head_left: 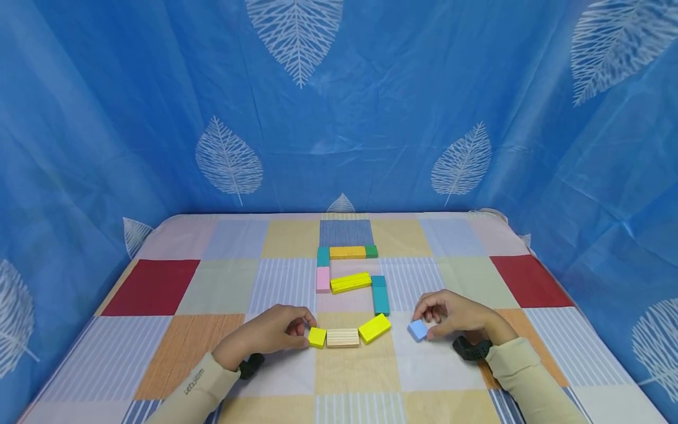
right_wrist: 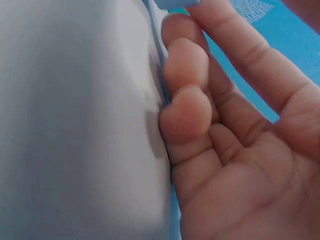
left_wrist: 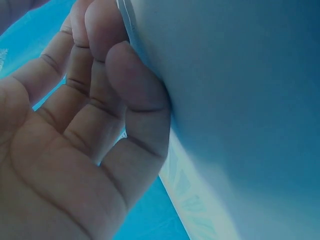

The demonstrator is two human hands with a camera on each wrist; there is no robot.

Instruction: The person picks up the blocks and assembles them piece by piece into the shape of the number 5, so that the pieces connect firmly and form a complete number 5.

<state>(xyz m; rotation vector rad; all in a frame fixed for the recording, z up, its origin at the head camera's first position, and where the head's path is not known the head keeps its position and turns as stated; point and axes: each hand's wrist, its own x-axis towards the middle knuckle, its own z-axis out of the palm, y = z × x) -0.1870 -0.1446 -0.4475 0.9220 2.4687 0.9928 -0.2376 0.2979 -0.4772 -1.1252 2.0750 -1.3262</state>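
My left hand (head_left: 278, 327) pinches a small square yellow block (head_left: 317, 337) between thumb and forefinger at the left end of a bottom row. Beside that block lie a striped plain-wood block (head_left: 342, 338) and a slanted yellow block (head_left: 375, 328). Off to the right, my right hand (head_left: 455, 312) holds a light blue block (head_left: 417, 330) by its thumb and fingertips, low over the cloth. In the right wrist view, only an edge of the blue block (right_wrist: 176, 4) shows at the top, with the other fingers curled against the cloth. The left wrist view hides the yellow block.
Above the bottom row, a teal block (head_left: 380, 295), a pair of thin yellow blocks (head_left: 351, 282), a pink block (head_left: 323, 280), another teal block (head_left: 323, 257), an orange block (head_left: 346, 252) and a green block (head_left: 371, 251) form a bent line on the patchwork tablecloth (head_left: 212, 288). A blue leaf-patterned curtain (head_left: 339, 118) hangs behind.
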